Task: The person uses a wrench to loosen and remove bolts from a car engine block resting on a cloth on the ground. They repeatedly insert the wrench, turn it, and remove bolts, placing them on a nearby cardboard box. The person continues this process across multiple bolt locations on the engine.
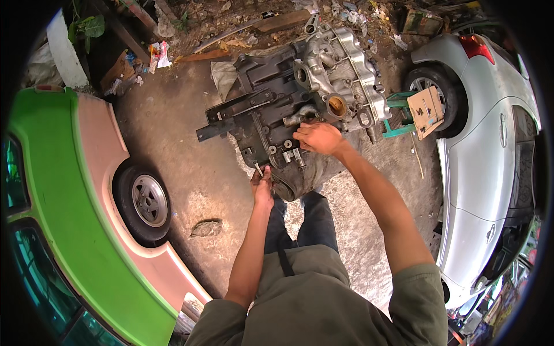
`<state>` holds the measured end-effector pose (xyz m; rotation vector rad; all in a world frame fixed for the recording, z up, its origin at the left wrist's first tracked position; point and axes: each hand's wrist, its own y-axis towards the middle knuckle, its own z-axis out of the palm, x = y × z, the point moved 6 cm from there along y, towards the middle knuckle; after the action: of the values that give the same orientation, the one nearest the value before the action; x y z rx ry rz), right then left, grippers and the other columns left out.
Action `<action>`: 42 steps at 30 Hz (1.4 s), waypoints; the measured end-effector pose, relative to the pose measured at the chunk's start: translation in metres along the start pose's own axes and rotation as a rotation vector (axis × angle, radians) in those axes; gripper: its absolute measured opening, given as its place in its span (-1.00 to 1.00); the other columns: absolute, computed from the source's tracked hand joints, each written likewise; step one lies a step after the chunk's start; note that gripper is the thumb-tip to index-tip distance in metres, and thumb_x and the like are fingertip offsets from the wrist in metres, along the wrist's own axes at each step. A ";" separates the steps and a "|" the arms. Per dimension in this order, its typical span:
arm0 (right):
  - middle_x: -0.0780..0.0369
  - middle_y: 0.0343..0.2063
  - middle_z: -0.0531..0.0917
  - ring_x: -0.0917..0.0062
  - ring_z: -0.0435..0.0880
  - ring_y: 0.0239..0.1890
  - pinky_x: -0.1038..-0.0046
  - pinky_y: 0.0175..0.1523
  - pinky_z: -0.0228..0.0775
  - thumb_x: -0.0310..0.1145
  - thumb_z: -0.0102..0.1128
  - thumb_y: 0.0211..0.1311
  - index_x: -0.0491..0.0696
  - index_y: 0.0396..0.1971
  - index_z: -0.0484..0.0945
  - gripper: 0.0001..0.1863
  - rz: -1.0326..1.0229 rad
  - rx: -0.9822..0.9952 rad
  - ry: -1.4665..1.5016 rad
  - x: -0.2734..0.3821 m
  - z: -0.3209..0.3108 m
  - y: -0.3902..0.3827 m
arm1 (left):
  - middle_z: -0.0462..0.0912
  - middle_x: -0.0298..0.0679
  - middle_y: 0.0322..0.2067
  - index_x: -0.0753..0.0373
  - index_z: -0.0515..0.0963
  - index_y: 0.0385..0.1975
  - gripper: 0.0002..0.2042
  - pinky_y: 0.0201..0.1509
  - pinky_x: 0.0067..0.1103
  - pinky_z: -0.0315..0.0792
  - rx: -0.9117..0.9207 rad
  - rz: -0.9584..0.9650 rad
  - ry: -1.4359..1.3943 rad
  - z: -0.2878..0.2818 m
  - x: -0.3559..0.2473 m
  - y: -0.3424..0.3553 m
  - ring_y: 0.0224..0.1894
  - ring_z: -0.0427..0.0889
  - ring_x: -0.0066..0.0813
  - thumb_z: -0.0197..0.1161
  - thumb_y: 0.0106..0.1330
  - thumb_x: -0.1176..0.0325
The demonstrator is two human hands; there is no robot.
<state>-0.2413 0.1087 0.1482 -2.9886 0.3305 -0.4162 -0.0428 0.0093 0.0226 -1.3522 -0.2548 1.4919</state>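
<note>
In front of me stands a large engine (pixel 254 72), with a dark block on its left and a silver cylinder-head section (pixel 360 55) on its upper right. My left hand (pixel 261 183) is at the near lower edge of the block, its fingers closed around a slim silver tool that looks like a wrench (pixel 258 169). Reaching over the middle of the engine, my right hand (pixel 318 138) has its fingers curled down just below a metal pipe elbow (pixel 301 115). What those fingertips grip is hidden. A round intake opening (pixel 336 105) lies just beyond that hand.
A green and pink vehicle (pixel 86 167) stands close on the left, a silver car (pixel 479 173) on the right. Beyond the engine's right side is a green stool (pixel 398 130) with a tan board (pixel 426 112) bearing small parts. Litter and wood scraps (pixel 283 21) line the far edge.
</note>
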 end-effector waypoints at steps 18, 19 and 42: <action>0.32 -0.34 0.58 0.43 0.63 -0.17 0.35 -0.15 0.55 -0.28 0.33 0.04 0.01 -0.25 0.48 -0.71 0.025 -0.121 -0.011 0.000 0.001 -0.001 | 0.70 -0.40 -0.27 0.14 0.61 -0.12 -0.83 -0.46 -0.62 0.28 -0.006 -0.213 -0.057 -0.011 0.021 0.014 -0.67 0.22 -0.74 0.31 0.37 0.29; 0.31 -0.34 0.58 0.43 0.63 -0.17 0.35 -0.15 0.55 -0.28 0.33 0.04 0.01 -0.24 0.49 -0.71 0.025 -0.129 -0.012 0.000 0.002 -0.001 | 0.70 -0.41 -0.28 0.14 0.62 -0.13 -0.84 -0.47 -0.62 0.28 -0.019 -0.211 -0.059 -0.011 0.021 0.016 -0.66 0.24 -0.74 0.32 0.36 0.30; 0.32 -0.25 0.64 0.45 0.61 -0.04 0.38 -0.08 0.58 -0.25 0.34 0.07 -0.01 -0.12 0.53 -0.64 0.030 -0.016 -0.027 0.000 0.003 0.000 | 0.64 -0.42 -0.43 0.19 0.61 -0.31 -0.87 -0.50 -0.61 0.30 0.026 0.019 0.273 -0.012 0.003 0.026 -0.47 0.51 -0.68 0.43 0.23 0.41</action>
<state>-0.2402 0.1087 0.1453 -2.9974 0.3774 -0.3724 -0.0465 -0.0050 -0.0019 -1.5211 -0.0481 1.3027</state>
